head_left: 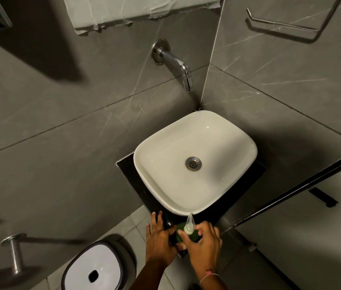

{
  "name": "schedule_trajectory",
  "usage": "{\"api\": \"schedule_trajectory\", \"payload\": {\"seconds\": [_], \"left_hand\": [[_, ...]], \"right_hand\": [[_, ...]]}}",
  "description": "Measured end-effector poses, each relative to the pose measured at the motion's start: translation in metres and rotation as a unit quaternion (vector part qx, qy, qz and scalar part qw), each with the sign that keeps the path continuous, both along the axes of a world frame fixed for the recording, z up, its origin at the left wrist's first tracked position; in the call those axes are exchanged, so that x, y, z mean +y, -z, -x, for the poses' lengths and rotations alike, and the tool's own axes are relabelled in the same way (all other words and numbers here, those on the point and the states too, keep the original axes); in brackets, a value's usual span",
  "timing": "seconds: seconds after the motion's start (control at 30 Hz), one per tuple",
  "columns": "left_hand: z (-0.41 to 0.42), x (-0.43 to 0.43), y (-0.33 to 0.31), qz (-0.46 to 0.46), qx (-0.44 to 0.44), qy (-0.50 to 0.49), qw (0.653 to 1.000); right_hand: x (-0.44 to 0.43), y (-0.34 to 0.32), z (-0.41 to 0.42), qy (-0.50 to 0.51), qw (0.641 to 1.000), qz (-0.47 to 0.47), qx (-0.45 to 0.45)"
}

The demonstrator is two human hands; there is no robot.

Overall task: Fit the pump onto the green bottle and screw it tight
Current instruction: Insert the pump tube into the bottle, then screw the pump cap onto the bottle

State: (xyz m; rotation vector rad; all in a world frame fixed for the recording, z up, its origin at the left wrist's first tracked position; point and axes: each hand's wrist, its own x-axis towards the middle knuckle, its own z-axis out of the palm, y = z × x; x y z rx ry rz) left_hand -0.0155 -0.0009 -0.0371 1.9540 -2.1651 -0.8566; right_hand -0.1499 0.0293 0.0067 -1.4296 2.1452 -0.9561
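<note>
1. Basin [159,185]: white, set on a dark counter [132,176] in a grey-tiled corner, with a wall tap [178,65] above. No writing is readable on any of them.
2. Bin [94,268]: white lid with a dark slot, on the floor below left. No label is seen.
3. Left hand [159,237]: lies at the counter's front edge with fingers spread, thumb side against the bottle's left flank. Whether it truly clasps the bottle cannot be told.
4. Right hand [204,241]: fingers curled around the bottle's neck and the pump collar, apparently pinching there. A thin band sits at the wrist.
5. Bottle [194,235]: green, upright at the counter's front edge just before the basin, between both hands. Judged rigid plastic, light to moderate in weight, smooth and possibly slippery if soapy. It is best held low around the body. No brand or label is visible from above.
6. Pump [189,225]: pale, seated on the neck, spout pointing at the basin. Judged light and stiff. The collar should be turned, not the spout.
</note>
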Motion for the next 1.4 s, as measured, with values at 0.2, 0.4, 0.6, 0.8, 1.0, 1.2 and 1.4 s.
{"api": "schedule_trajectory", "payload": {"seconds": [0.2,0.4,0.6,0.8,1.0,1.2,1.4], "left_hand": [[0.000,0.001,0.002,0.001,0.009,-0.009,1.000],[0.001,0.001,0.002,0.005,0.007,-0.009,1.000],[0.001,0.001,0.004,0.009,0.000,-0.006,1.000],[0.001,0.001,0.004,0.003,0.007,-0.012,1.000],[0.001,0.002,0.005,0.008,-0.005,-0.003,1.000],[0.001,-0.001,0.003,0.002,-0.011,-0.001,1.000],[0.000,0.001,0.002,0.001,-0.002,-0.002,1.000]], "right_hand": [[0.003,0.001,0.009,-0.025,0.999,0.032,-0.013],[-0.004,-0.002,0.001,0.002,1.000,-0.015,-0.002],[0.005,-0.001,0.011,-0.045,0.999,-0.001,-0.026],[-0.008,-0.011,0.009,-0.050,0.997,-0.048,0.033],[0.000,-0.002,0.017,-0.093,0.995,-0.024,0.008],[-0.006,-0.005,0.009,-0.060,0.997,-0.045,-0.010],[-0.001,-0.008,0.018,-0.086,0.996,-0.009,-0.014]]}}
